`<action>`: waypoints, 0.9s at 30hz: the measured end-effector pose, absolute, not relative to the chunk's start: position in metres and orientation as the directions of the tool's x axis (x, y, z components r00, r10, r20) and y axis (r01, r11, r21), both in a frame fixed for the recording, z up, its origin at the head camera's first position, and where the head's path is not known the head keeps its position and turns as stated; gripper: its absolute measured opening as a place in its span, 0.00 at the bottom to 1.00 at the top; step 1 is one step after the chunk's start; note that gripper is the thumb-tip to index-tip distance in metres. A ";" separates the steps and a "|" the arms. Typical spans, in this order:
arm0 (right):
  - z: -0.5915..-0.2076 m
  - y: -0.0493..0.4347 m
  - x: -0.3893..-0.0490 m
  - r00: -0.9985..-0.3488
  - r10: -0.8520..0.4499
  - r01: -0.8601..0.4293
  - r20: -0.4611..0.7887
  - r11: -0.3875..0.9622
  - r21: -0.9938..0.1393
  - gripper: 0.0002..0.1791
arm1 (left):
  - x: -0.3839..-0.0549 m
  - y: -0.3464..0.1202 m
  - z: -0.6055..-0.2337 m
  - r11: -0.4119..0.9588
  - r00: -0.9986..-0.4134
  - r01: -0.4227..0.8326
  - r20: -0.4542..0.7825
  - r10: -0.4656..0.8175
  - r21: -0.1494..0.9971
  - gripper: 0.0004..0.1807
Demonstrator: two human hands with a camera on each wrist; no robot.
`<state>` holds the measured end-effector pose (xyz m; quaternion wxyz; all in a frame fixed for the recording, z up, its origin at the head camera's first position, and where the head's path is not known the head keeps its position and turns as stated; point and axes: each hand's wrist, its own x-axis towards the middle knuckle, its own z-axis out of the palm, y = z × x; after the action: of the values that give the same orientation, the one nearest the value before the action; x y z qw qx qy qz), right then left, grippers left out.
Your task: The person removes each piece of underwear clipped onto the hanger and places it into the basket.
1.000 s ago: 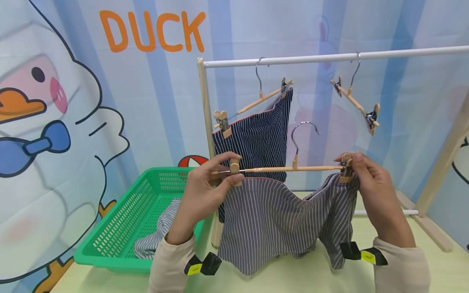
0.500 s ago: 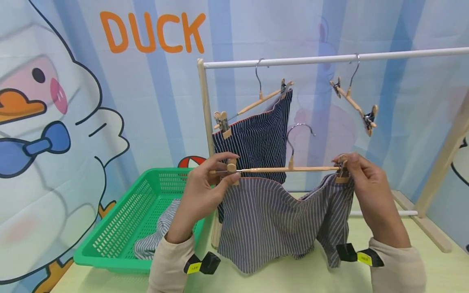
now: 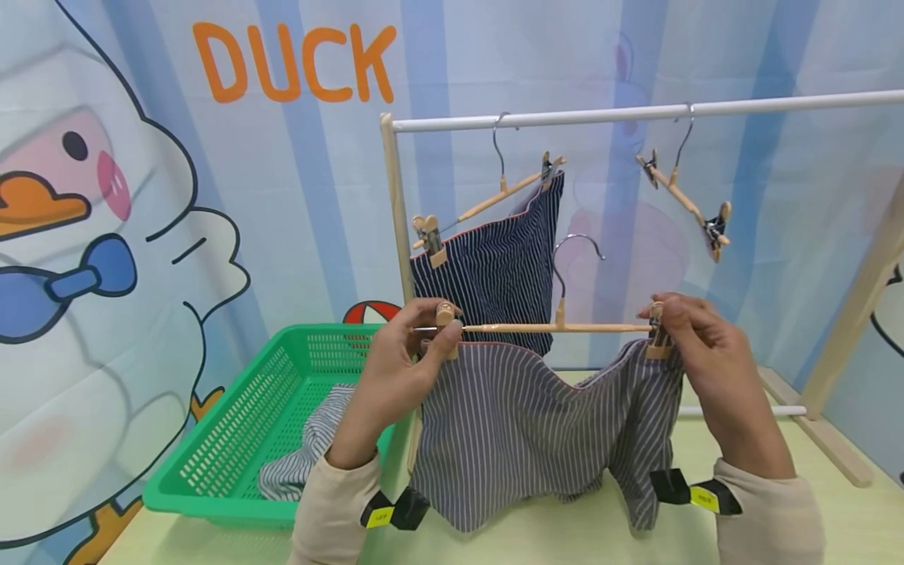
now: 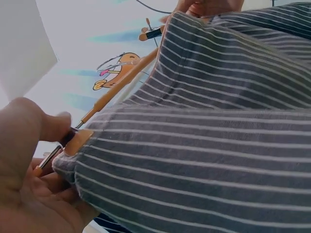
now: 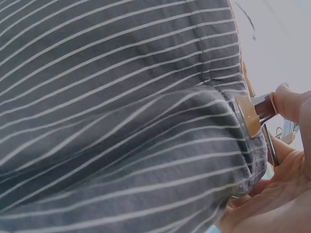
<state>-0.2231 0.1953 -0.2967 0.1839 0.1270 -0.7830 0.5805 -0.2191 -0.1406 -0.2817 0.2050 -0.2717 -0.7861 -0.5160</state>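
Observation:
In the head view a clip hanger point(image 3: 523, 328) is held level, its metal hook pointing up. From it hangs a grey garment with white stripes point(image 3: 523, 424), clamped at both ends of its waist edge. My left hand point(image 3: 399, 377) pinches the left clip point(image 3: 446, 315) between thumb and fingers. At the other end my right hand point(image 3: 716, 369) pinches the right clip point(image 3: 658, 337). The left wrist view shows that clip's wooden pad point(image 4: 78, 141) on the fabric corner. In the right wrist view, the other wooden pad point(image 5: 249, 116) presses on a bunched fold.
Behind, a white rail point(image 3: 600, 114) on a wooden frame carries a hanger with a navy striped garment point(image 3: 494, 243) and a bare clip hanger point(image 3: 678, 196). A green basket point(image 3: 219, 502) with striped cloth point(image 3: 304, 451) stands at left on the pale table point(image 3: 565, 541).
The hanger and garment have shifted slightly left, my right hand moving with them. My left thumb has moved up onto the left clip, which has tilted.

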 end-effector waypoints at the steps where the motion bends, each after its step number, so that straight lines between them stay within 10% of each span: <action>1: -0.297 0.196 -0.223 -0.900 0.016 -0.411 0.435 0.297 -0.862 0.24 | -0.220 -0.140 -0.282 0.324 -0.768 0.638 0.603 0.216 0.698 0.15; 27: -0.298 0.192 -0.223 -0.819 0.109 -0.539 0.563 0.187 -0.821 0.16 | -0.220 -0.136 -0.281 0.254 -0.752 0.657 0.591 0.291 0.710 0.05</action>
<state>-0.2232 0.1920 -0.2981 0.2613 0.1484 -0.7247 0.6200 -0.2200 -0.1363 -0.2811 0.1730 -0.3067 -0.7728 -0.5281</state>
